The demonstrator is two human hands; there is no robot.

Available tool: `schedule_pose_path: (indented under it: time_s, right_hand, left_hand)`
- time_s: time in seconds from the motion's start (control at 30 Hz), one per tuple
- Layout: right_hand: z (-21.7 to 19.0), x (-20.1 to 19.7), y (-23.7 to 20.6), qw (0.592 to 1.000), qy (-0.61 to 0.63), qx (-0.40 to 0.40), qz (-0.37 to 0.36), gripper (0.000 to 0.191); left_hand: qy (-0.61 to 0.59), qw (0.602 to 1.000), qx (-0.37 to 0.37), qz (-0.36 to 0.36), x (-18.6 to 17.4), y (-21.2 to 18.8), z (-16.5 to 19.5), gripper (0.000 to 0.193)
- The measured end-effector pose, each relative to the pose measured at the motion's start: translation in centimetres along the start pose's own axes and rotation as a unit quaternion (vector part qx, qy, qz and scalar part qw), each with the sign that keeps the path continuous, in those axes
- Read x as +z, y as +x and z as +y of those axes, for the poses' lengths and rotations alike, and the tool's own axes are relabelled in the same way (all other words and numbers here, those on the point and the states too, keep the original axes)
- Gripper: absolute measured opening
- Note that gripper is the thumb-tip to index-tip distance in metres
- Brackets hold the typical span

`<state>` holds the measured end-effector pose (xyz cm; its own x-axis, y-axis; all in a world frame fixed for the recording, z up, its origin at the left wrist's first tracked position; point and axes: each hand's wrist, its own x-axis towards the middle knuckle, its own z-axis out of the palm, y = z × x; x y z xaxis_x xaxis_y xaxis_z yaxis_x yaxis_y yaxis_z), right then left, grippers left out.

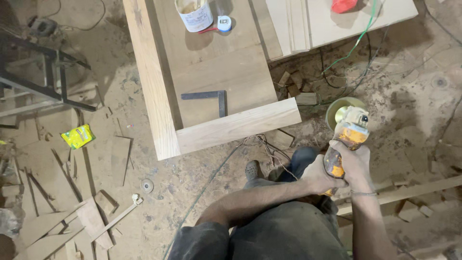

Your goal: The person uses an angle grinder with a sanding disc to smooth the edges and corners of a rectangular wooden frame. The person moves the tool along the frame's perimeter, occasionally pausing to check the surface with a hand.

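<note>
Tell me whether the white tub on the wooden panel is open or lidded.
Open: the white tub stands upright with no lid, tan contents showing inside.

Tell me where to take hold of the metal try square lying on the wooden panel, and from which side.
Grip the try square by its short upright leg at the right end, which looks like the thicker stock. Come from above, since it lies flat on the wooden panel, and from the near side, where the frame's edge is close. Both hands, left and right, currently hold the angle grinder.

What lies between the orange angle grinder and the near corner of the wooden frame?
In the head view, sawdust-strewn floor and a small wood offcut separate the orange angle grinder from the wooden frame.
</note>
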<state>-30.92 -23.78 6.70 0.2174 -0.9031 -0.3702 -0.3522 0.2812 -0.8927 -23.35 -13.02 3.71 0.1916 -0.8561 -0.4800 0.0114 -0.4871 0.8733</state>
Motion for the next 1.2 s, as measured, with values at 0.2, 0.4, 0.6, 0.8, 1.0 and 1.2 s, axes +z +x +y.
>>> schedule_pose_path:
  time_s: [0.2, 0.4, 0.6, 0.8, 1.0, 1.2]
  right_hand:
    - [-4.1, 0.6, 3.8, 0.994, 0.009, -0.056, -0.088, 0.03]
    - [-5.5, 1.1, 11.6, 0.974, -0.013, -0.06, -0.217, 0.04]
    - [-6.5, 1.9, 24.7, 0.912, -0.072, -0.127, -0.384, 0.035]
    - [-5.9, -0.4, 33.1, 0.795, -0.134, -0.143, -0.575, 0.042]
    - [-2.6, -0.9, 33.7, 0.664, -0.238, -0.174, -0.687, 0.043]
    - [-1.5, -0.5, 31.9, 0.565, -0.261, -0.195, -0.758, 0.058]
  left_hand:
    - [-0.037, 0.998, 0.016, 0.045, -0.9, 2.8, 2.6, 0.091]
    - [-0.161, 0.982, 0.01, 0.098, -0.5, 8.9, 4.3, 0.086]
    - [-0.261, 0.933, -0.005, 0.249, 2.1, 19.7, 6.2, 0.089]
    - [-0.398, 0.801, 0.014, 0.447, 9.5, 28.4, 8.2, 0.085]
    - [-0.437, 0.744, 0.071, 0.5, 16.6, 32.1, 5.5, 0.052]
    - [-0.55, 0.625, 0.029, 0.553, 18.8, 33.7, 3.9, 0.048]
